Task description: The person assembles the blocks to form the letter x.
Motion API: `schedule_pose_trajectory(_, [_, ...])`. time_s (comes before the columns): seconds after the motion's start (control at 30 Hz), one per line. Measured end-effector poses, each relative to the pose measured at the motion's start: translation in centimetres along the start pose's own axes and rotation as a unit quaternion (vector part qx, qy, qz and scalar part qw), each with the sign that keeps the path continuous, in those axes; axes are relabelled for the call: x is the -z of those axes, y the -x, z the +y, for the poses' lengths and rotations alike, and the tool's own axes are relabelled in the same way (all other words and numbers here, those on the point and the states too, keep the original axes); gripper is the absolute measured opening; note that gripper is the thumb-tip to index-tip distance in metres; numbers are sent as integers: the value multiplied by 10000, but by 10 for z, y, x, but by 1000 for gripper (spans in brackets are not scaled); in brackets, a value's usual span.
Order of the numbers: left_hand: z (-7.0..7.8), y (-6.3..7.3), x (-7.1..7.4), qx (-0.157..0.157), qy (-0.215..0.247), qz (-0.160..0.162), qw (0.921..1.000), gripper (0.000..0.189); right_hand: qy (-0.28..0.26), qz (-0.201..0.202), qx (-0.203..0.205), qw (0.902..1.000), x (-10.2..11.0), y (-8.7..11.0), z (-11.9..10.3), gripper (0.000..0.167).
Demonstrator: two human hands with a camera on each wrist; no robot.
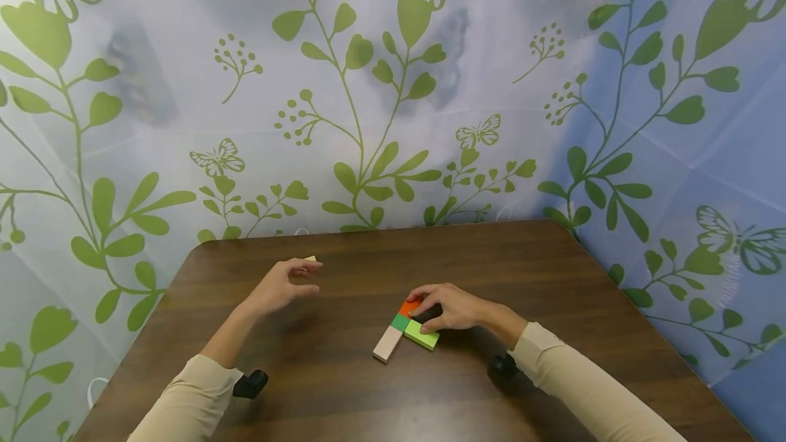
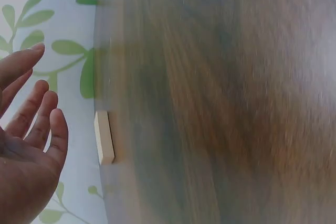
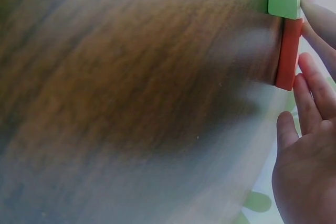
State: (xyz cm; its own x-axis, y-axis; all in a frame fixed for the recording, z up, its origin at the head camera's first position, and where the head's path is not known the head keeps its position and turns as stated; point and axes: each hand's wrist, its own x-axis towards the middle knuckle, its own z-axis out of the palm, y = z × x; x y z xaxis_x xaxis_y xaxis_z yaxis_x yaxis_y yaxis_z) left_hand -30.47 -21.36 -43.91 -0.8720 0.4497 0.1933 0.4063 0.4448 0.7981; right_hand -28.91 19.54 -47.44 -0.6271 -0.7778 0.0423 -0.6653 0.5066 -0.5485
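In the head view my right hand (image 1: 453, 307) is over a small group of blocks lying on the table. Its fingertips touch an orange block (image 1: 405, 307), and its thumb rests at a lime-green block (image 1: 421, 337). A small green block (image 1: 400, 322) joins these to a pale wooden block (image 1: 387, 345). The right wrist view shows fairly straight fingers beside the orange block (image 3: 289, 56). My left hand (image 1: 284, 286) hovers further left, fingers loosely spread, holding nothing. Behind its fingertips lies another pale block (image 2: 104, 137), partly hidden in the head view.
The dark wooden table (image 1: 319, 387) runs back to a hanging cloth (image 1: 381, 155) printed with green leaves and butterflies. Each wrist wears a black camera mount (image 1: 250, 384).
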Motion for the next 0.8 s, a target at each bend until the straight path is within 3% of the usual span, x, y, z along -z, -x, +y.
schedule_pose_trajectory(0.37, [-16,-2,15,367,-557,690,9954,54,42,36,-26,10000,1,2,1,37])
schedule_pose_trajectory(0.8, [-38,-13,18,517,-432,979,9929,56,97,-8,-18,10000,0,0,1,37])
